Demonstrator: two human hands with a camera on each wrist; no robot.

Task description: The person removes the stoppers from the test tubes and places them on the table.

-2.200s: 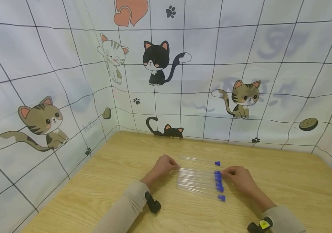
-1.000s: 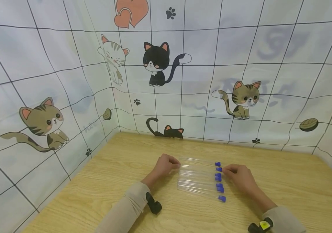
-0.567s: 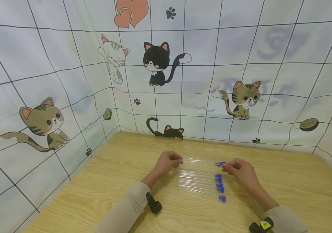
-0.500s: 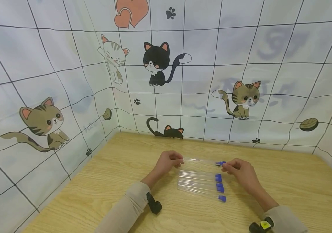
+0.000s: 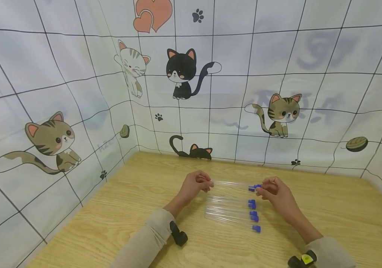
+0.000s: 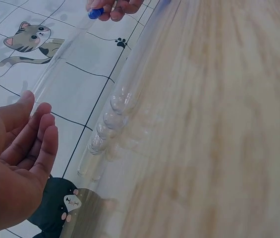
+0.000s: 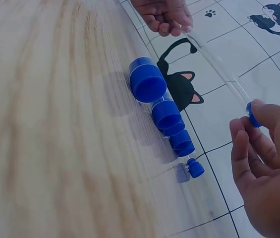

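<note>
The left hand (image 5: 194, 186) and right hand (image 5: 280, 198) pinch opposite ends of a raised tube (image 5: 232, 183), other blue-capped tubes (image 5: 224, 210) lying below.

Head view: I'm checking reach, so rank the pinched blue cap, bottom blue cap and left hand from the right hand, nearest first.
1. Pinched blue cap, in the right hand
2. Bottom blue cap, below left
3. Left hand, across the tubes

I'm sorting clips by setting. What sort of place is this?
Likely a screened-off tabletop workspace: a wood-grain table, cat-printed sheeting behind it, and blue-capped clear tubes lying in a row.
</note>
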